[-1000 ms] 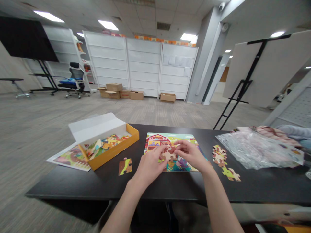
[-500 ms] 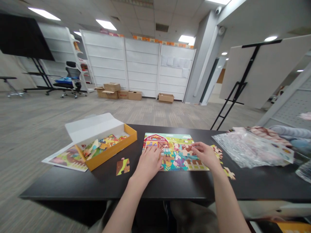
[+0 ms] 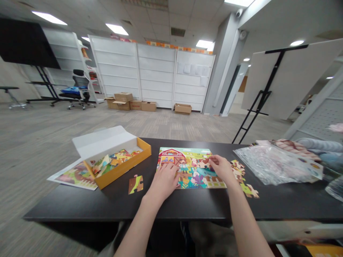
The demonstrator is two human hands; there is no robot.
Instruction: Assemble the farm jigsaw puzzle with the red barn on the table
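On the black table (image 3: 193, 208), in front of the person: farm-scene puzzle board (image 3: 197, 180), flat. Right hand (image 3: 223, 170) pinches a brown-and-cream piece (image 3: 203, 163) over the board's right half; can't tell if it touches the board. Left hand (image 3: 164, 178) lies palm-down on the left half, fingers extended, nothing gripped. Loose pieces (image 3: 237, 169) just right of the board, lone piece (image 3: 135, 184) to its left. Further out: open yellow box (image 3: 124, 170) with pieces inside, left; clear plastic bag (image 3: 276, 164), right.

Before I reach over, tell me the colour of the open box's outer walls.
The open box is yellow-orange outside, clearest in the head view.
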